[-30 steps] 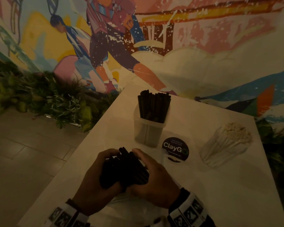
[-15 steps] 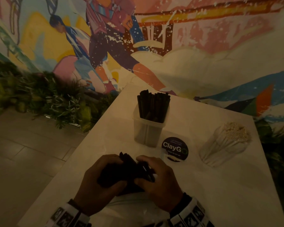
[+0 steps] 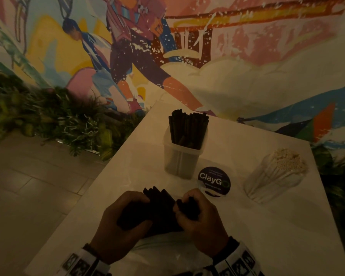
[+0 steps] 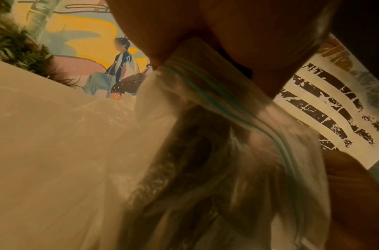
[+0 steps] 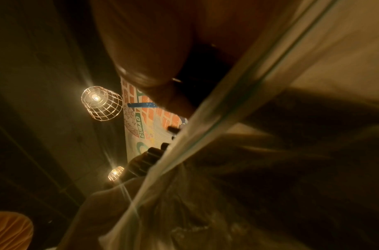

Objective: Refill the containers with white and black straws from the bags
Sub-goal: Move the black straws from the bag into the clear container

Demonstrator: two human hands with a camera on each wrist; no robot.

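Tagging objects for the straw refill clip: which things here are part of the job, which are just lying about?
Part of the job:
- left hand and right hand, both gripping the black straws
- clear bag they come from
- container of black straws
- container of white straws

Just lying about:
- round sticker
- plants
- mural

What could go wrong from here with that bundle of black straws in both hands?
1. The left hand and right hand grip a loose bundle of black straws above the clear bag; strays may slip onto the table.
2. The square container already looks packed with straws, so the load may not fit, or could tip it.
3. Dim light makes black straws hard to see.
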